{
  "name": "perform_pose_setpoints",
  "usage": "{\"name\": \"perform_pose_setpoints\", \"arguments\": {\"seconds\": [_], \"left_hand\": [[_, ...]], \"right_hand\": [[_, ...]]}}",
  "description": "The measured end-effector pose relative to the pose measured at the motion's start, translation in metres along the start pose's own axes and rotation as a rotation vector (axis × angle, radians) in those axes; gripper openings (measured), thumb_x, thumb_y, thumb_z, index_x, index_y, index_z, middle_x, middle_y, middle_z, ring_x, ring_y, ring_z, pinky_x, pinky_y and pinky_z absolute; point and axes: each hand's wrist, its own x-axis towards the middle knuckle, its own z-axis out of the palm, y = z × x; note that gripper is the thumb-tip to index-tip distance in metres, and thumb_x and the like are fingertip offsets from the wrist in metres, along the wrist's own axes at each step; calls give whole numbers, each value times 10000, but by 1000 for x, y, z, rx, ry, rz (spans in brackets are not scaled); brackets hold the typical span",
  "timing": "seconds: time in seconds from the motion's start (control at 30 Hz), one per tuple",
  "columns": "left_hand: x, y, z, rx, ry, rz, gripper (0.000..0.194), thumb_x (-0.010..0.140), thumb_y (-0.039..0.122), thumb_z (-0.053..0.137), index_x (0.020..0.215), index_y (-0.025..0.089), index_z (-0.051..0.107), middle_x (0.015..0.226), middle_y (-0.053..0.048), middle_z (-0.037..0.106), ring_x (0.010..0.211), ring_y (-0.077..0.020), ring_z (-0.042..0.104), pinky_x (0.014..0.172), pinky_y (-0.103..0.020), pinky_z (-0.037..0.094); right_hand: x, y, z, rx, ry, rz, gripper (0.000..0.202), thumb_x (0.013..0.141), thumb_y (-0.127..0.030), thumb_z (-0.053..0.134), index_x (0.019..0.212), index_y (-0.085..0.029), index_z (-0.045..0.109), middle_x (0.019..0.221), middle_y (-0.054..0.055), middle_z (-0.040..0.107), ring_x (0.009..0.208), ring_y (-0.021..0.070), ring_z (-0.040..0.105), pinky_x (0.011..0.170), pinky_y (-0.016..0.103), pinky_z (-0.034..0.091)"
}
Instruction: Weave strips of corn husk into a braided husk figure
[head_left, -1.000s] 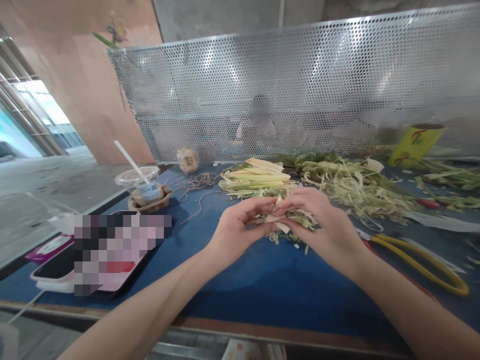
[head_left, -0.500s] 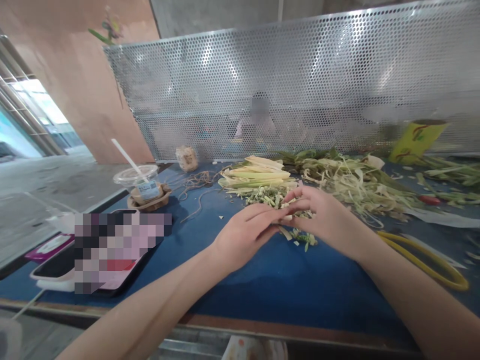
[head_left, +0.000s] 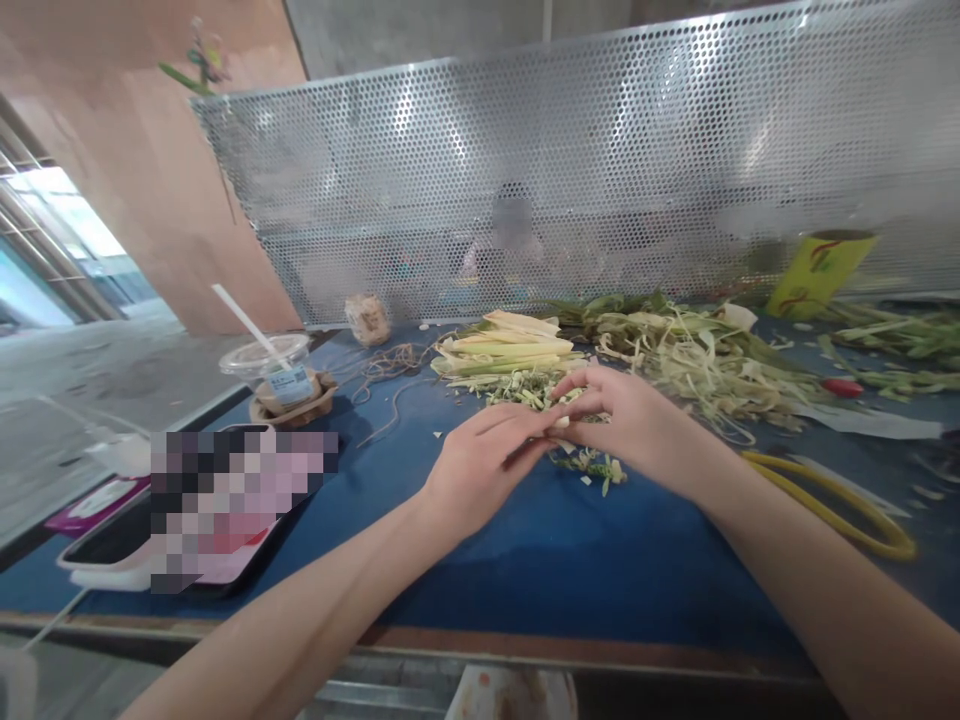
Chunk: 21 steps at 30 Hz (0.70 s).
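Note:
My left hand (head_left: 480, 462) and my right hand (head_left: 619, 408) meet over the middle of the blue table, fingertips touching. Between them shows a small pale piece (head_left: 561, 423), pinched in the fingers; its kind is too small to make out. Just beyond lies a heap of chopped green bits (head_left: 517, 388), partly hidden by my fingers. Behind that heap is a stack of long pale yellow-green leaf strips (head_left: 510, 345). Under and in front of my right fingers lie a few loose green scraps (head_left: 604, 470).
Tangled leaf peelings (head_left: 697, 350) spread at the back right, near a yellow container (head_left: 821, 272). A yellow ring (head_left: 832, 510) lies beside my right forearm. On the left are a lidded cup (head_left: 274, 370), brown string (head_left: 390, 365) and blurred-out devices (head_left: 112, 560). A perforated metal screen (head_left: 450, 190) stands behind.
Both hands stay together over the scraps, with small finger movements; the pale piece now shows between the fingertips. The whole view has shifted slightly.

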Motion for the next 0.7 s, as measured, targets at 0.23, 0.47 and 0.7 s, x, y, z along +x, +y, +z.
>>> {"name": "perform_pose_setpoints", "arguments": {"seconds": [0.23, 0.47, 0.7], "left_hand": [[2, 5, -2, -331, 50, -450, 119, 733, 244, 610, 822, 189, 666, 812, -28, 698, 733, -149, 642, 703, -257, 519], [10, 6, 1, -839, 167, -883, 141, 639, 255, 685, 679, 134, 626, 642, -5, 655, 565, -102, 587, 555, -226, 510], [11, 4, -2, -1002, 176, -1025, 196, 611, 276, 709, 696, 120, 627, 601, 2, 630, 539, -67, 550, 550, -194, 461]], "right_hand": [[-1, -6, -2, -32, 1, -57, 197, 766, -377, 533, 884, -219, 524, 777, 15, 695, 708, 190, 636, 618, 300, 441], [-1, -2, 9, -243, 279, -313, 125, 741, -328, 592, 819, -231, 598, 864, 21, 657, 865, 217, 581, 779, 382, 409], [-2, 0, 16, -220, 356, -395, 105, 727, -306, 617, 799, -231, 629, 857, 27, 665, 860, 220, 587, 795, 392, 418]]}}
